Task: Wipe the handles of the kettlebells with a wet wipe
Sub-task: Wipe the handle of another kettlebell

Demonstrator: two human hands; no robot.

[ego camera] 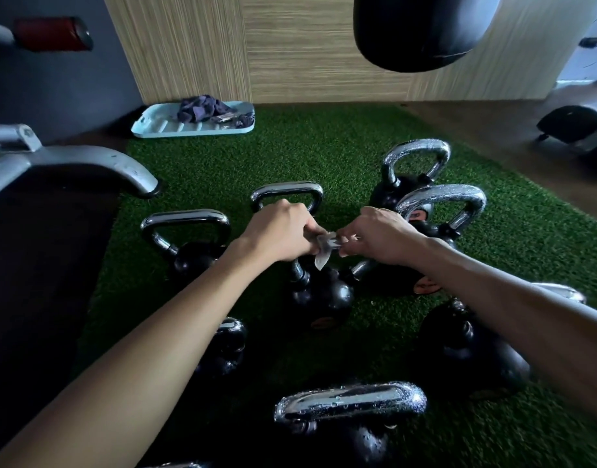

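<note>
Pale blue tray (162, 125) holds what looks like dark cloth (202, 108); punching bag (422, 28) above.

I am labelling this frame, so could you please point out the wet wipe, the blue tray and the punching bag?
wet wipe (325, 246): head view, on its crumpled middle between both hands.
blue tray (162, 128): head view, on its bare ribbed floor.
punching bag (422, 35): head view, on its black lower end.

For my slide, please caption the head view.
Both hands hold a wipe above kettlebells on green turf.

Gym corner, chrome-handled kettlebells (319, 292) on green turf (324, 157), hanging punching bag (422, 28), machine frame (70, 167)
</note>
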